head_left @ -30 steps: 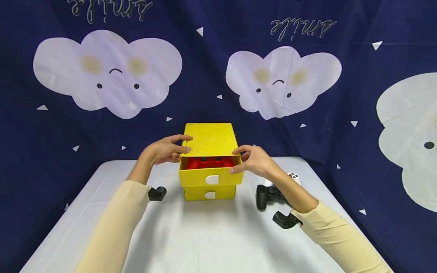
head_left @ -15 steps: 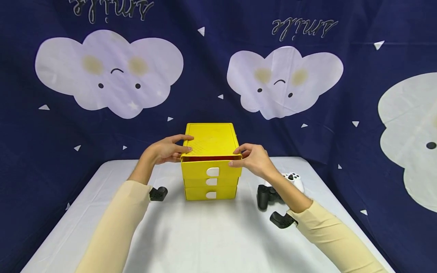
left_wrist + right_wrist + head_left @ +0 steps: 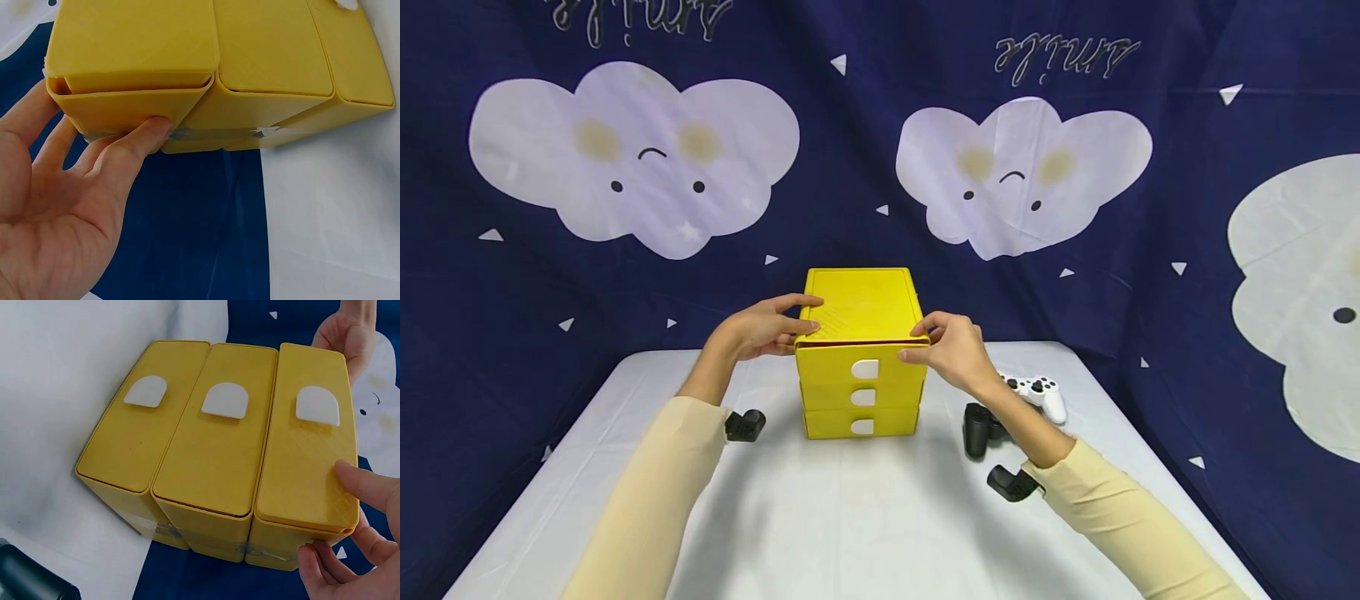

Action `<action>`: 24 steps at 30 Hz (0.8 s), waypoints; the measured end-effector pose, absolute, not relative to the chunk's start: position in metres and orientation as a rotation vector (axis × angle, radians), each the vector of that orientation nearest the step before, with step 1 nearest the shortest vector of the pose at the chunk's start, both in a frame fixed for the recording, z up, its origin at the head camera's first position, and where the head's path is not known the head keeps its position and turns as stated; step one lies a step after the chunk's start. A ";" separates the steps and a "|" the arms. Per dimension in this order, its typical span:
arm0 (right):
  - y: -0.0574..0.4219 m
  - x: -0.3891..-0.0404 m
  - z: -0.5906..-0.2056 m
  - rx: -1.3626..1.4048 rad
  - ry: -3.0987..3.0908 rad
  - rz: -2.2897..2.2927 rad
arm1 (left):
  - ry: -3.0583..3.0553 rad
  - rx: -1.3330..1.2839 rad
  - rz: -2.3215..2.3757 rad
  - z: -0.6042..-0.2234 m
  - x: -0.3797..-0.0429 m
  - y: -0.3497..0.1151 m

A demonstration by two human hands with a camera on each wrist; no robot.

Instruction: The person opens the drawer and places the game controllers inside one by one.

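Observation:
A yellow drawer box (image 3: pixel 861 304) with several stacked drawers, each with a white tab, stands on the table. Its top drawer (image 3: pixel 827 367) is almost fully in; a thin dark gap shows under the lid. My left hand (image 3: pixel 760 329) rests fairly straight fingers on the box's top and left side; in the left wrist view, a fingertip (image 3: pixel 159 122) touches the side wall. At the front right corner, my right hand (image 3: pixel 955 346) pinches the box, thumb (image 3: pixel 359 481) on the top drawer's front and other fingers at the side and top edge. The drawer's inside is hidden.
To the right on the white table (image 3: pixel 850 517) lie a black game controller (image 3: pixel 977 429) and a white game controller (image 3: pixel 1037 392), partly hidden by my right forearm. A dark blue cloth (image 3: pixel 842 167) with clouds hangs close behind the box.
The top drawer has slid inward under my right hand, covering the red controller-like thing that showed inside. My right hand moved slightly back with it, while the left stayed on the box.

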State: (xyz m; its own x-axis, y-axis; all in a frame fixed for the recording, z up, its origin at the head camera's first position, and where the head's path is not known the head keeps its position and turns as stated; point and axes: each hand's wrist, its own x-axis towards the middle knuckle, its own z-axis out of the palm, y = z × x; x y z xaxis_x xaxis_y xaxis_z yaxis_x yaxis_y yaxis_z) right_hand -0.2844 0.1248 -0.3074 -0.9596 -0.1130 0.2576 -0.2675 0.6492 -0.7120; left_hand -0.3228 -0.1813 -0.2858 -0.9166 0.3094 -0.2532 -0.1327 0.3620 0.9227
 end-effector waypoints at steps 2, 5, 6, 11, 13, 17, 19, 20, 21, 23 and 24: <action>0.124 -0.285 -0.307 0.301 -2.673 1.205 | 2.249 0.149 1.572 -0.286 -0.323 -0.181; 0.123 -0.286 -0.307 0.287 -2.664 1.214 | 2.258 0.138 1.571 -0.286 -0.323 -0.181; 0.123 -0.287 -0.307 0.281 -2.660 1.216 | 2.260 0.134 1.570 -0.286 -0.323 -0.181; 0.123 -0.287 -0.308 0.259 -2.641 1.223 | 2.266 0.126 1.558 -0.286 -0.323 -0.179; 0.123 -0.287 -0.309 0.257 -2.631 1.221 | 2.264 0.129 1.554 -0.285 -0.323 -0.178; 0.123 -0.288 -0.311 0.269 -2.603 1.226 | 2.265 0.141 1.542 -0.285 -0.324 -0.179; 0.123 -0.288 -0.312 0.277 -2.591 1.235 | 2.265 0.144 1.538 -0.285 -0.324 -0.179; 0.123 -0.288 -0.312 0.279 -2.584 1.239 | 2.266 0.147 1.537 -0.285 -0.324 -0.179; 0.123 -0.288 -0.313 0.280 -2.577 1.241 | 2.264 0.147 1.537 -0.285 -0.324 -0.179; 0.122 -0.288 -0.313 0.281 -2.564 1.243 | 2.257 0.141 1.546 -0.285 -0.324 -0.180; 0.122 -0.288 -0.314 0.282 -2.555 1.245 | 2.256 0.139 1.549 -0.285 -0.324 -0.180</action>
